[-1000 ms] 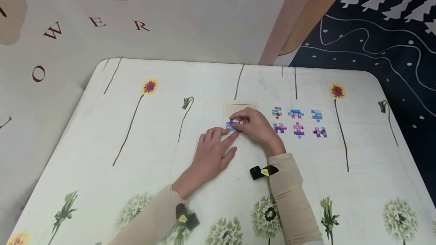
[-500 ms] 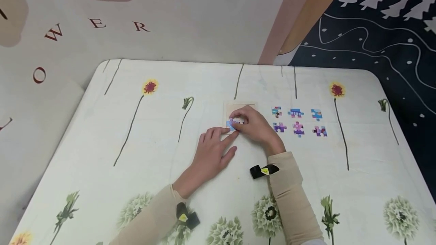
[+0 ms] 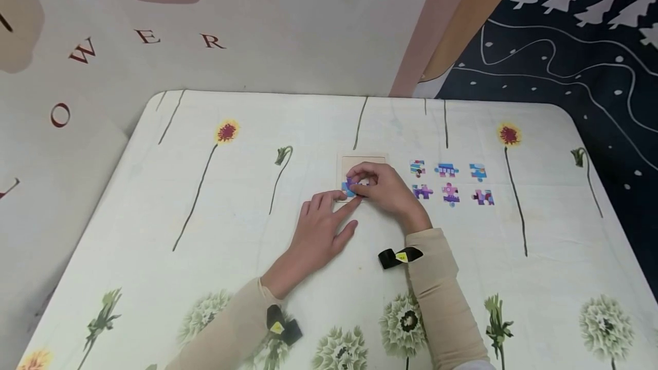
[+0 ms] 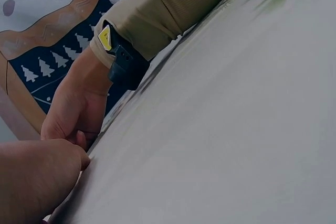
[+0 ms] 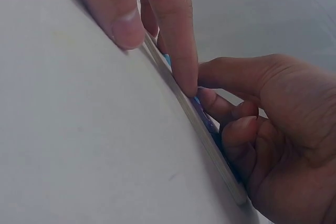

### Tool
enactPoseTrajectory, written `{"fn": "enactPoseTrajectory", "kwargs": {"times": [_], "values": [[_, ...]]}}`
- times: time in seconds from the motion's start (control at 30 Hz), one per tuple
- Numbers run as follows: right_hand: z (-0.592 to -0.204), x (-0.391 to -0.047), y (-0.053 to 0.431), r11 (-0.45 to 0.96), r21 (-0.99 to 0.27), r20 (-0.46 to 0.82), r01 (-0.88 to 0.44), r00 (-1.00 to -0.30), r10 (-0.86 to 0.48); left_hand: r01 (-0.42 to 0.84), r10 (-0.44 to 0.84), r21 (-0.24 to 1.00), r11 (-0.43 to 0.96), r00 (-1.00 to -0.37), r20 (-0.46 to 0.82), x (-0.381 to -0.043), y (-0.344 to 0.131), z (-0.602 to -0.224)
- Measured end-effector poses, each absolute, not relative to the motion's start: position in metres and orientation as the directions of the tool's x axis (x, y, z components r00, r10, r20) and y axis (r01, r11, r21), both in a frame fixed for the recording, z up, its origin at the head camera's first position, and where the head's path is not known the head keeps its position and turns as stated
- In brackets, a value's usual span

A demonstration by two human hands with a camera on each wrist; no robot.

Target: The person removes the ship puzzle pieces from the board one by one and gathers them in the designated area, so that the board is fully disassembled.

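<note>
A shallow wooden puzzle tray (image 3: 339, 171) lies on the table, its near part covered by both hands. My right hand (image 3: 386, 190) bends over it, pinching a purple puzzle piece (image 3: 350, 181) between thumb and fingers. Blue and purple puzzle parts show at the tray's lower left, partly hidden by the fingers. My left hand (image 3: 320, 228) lies to the near left with fingers extended, fingertips at the tray's near edge. In the right wrist view, a left finger presses down at the tray rim (image 5: 207, 148) beside the curled right hand (image 5: 294, 129).
Right of the tray, several loose puzzle pieces (image 3: 450, 192) lie in two rows on the white flower-print tablecloth (image 3: 221, 278). A wall (image 3: 308, 27) rises behind the table's far edge. Black cameras (image 3: 400, 257) are strapped to both wrists.
The right fingers shift slightly over the purple puzzle piece, which shows a little differently beneath them. The left hand stays in place, and the loose pieces have not moved.
</note>
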State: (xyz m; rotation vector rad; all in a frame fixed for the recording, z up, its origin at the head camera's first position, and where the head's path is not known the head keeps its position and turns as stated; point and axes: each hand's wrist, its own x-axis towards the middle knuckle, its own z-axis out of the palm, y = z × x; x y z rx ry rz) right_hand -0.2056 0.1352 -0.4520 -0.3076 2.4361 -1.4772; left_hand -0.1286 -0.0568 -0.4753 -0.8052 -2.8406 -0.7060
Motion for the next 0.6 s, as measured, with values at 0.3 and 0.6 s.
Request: {"fn": "enactPoseTrajectory", "kwargs": {"times": [0.3, 0.6], "values": [[-0.4521, -0.2046, 0.1379, 0.421, -0.907, -0.128, -0.019, -0.939, -0.319, 0.521, 0.473, 0.414, 0.747, -0.853, 0.219, -0.1279, -0.0567, -0.4753], [-0.4543, -0.2051, 0.1398, 0.365, -0.931, -0.107, -0.021, -0.938, -0.328, 0.514, 0.472, 0.412, 0.752, -0.857, 0.208, -0.1280, -0.0567, -0.4777]]}}
